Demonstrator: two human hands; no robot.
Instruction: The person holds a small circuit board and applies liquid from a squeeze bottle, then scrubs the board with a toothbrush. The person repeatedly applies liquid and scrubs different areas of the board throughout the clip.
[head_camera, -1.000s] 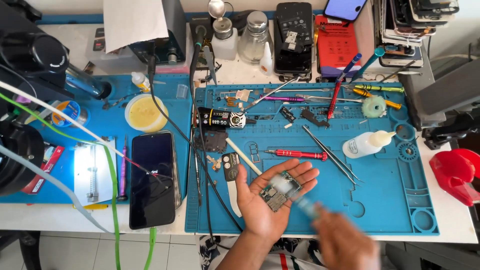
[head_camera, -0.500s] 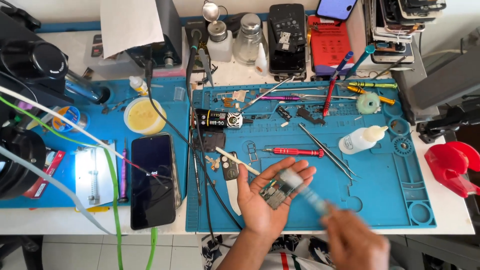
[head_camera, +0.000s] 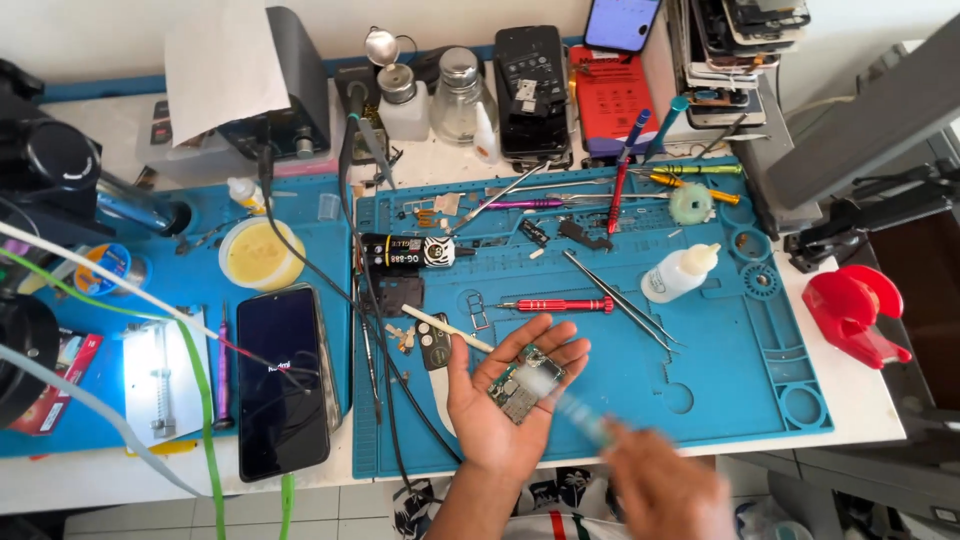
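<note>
Since the earlier frame, right hand (head_camera: 665, 490) (blurred) has kept brushing the circuit board (head_camera: 522, 385), gripping a brush (head_camera: 570, 405). Left hand (head_camera: 505, 400) cradles the board on its open palm above the blue mat (head_camera: 720, 390); use light strokes.

A circuit board (head_camera: 522, 385) lies on the left hand (head_camera: 505, 405) above the mat (head_camera: 720, 400); behind it a screwdriver (head_camera: 556, 304), tweezers (head_camera: 620, 298) to its right, a phone (head_camera: 285, 378) far left

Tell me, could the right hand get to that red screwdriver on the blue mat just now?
Probably yes. The red screwdriver lies in the open on the blue mat, beyond the left hand. But the right hand holds a blurred tool, so it isn't free.
</note>
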